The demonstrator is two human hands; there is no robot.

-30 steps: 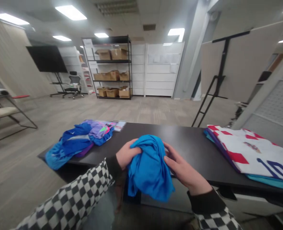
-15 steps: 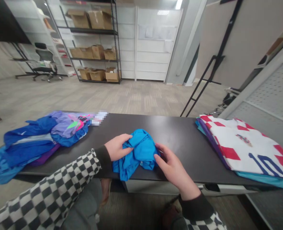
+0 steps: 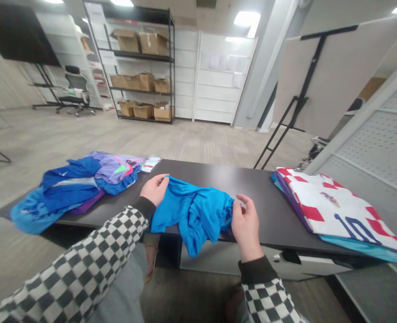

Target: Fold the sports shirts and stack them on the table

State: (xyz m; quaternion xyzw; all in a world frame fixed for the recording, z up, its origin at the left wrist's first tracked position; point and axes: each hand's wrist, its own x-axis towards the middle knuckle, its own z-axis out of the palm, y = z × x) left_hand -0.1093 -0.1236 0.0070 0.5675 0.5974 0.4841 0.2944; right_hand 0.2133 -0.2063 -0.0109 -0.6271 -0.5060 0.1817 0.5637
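Observation:
A bright blue garment point(image 3: 194, 211) lies crumpled across the near edge of a dark table point(image 3: 252, 188), part of it hanging over the front. My left hand point(image 3: 154, 189) pinches its upper left corner. My right hand point(image 3: 244, 224) grips its right edge with fingers closed on the cloth. Both wrists wear black-and-white checkered sleeves.
A heap of blue and purple garments point(image 3: 73, 186) sits at the table's left end. A folded stack topped by a red-and-white checkered jersey point(image 3: 333, 206) lies at the right end. Beyond stand shelves with cardboard boxes point(image 3: 141, 67), an office chair point(image 3: 73, 89) and a black board stand point(image 3: 285, 121).
The blue garment went from a bunched ball between my hands to being spread wider. My left hand moved up and left, and my right hand moved right.

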